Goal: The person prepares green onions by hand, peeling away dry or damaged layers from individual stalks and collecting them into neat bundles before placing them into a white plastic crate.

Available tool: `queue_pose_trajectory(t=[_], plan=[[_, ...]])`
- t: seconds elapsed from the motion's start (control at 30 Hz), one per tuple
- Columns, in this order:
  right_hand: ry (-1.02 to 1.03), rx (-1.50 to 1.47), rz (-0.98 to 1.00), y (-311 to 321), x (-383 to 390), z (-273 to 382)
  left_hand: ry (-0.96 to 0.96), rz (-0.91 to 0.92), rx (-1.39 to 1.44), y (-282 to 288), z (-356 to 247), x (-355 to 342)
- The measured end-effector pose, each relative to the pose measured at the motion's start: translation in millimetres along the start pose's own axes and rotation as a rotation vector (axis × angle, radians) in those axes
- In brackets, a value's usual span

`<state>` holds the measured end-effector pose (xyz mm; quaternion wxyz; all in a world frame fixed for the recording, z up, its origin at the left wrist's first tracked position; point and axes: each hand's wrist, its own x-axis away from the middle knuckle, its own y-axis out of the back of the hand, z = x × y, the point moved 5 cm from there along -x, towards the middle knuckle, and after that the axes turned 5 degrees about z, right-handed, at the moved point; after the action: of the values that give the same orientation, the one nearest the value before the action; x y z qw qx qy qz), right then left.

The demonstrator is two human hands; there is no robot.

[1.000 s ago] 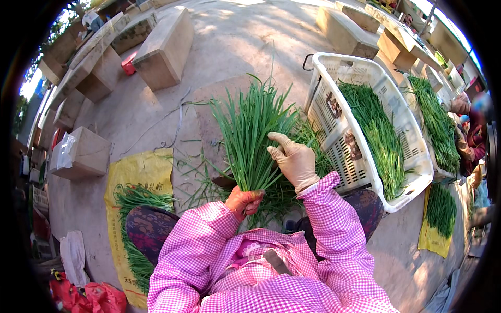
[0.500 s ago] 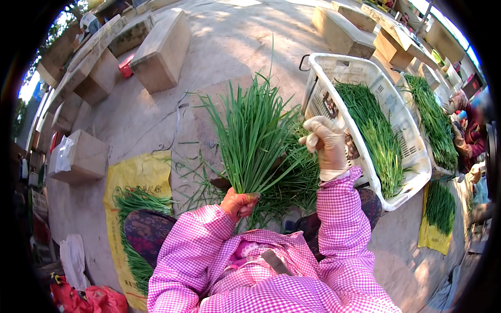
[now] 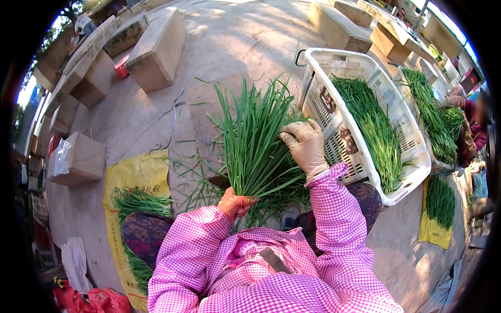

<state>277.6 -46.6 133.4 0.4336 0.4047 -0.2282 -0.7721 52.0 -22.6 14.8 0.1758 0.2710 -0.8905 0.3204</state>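
My left hand (image 3: 235, 203), in an orange-red glove, is closed round the base of an upright, fanned bunch of long green leaves (image 3: 248, 135), like chives. My right hand (image 3: 303, 146), in a pale beige glove, is at the right side of that bunch, fingers curled; whatever is between the fingertips is too small to make out. Loose leaves (image 3: 190, 172) lie scattered on and around a dark flat board (image 3: 211, 88) beneath the bunch. Beside my right hand stands a white perforated crate (image 3: 339, 138) with trimmed leaves (image 3: 370, 130) laid lengthwise inside.
A yellow sack (image 3: 117, 229) with leaves lies left, another (image 3: 433, 235) right. Red bags (image 3: 104, 300) lie lower left. Concrete blocks (image 3: 154, 52) surround the ground. At far right a co-worker (image 3: 472, 135) handles greens beside a second crate (image 3: 425, 117); another person (image 3: 83, 26) is upper left.
My right hand swung right, away from the leaves, then came back left to the bunch's edge. My left hand keeps its grip. The co-worker now has a bundle raised by the second crate.
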Motion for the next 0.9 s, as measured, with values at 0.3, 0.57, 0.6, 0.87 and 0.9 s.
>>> queue_pose_trajectory(t=[0.3,0.57,0.6,0.87,0.9], plan=[[-0.335,-0.692,-0.356,58,5,-55,-0.002,-0.023,0.097,20,7,-5],[-0.188,0.034,0.246,-45,12,18,-0.013,-0.042,0.1,15,3,-2],[-0.169,-0.002,0.21,-57,17,15,-0.014,-0.031,0.088,14,3,-1],[-0.231,-1.033,-0.5,51,4,-28,-0.043,-0.024,0.098,13,-4,0],[-0.246,-1.005,-0.462,53,7,-41,-0.045,-0.046,0.103,14,-5,0]])
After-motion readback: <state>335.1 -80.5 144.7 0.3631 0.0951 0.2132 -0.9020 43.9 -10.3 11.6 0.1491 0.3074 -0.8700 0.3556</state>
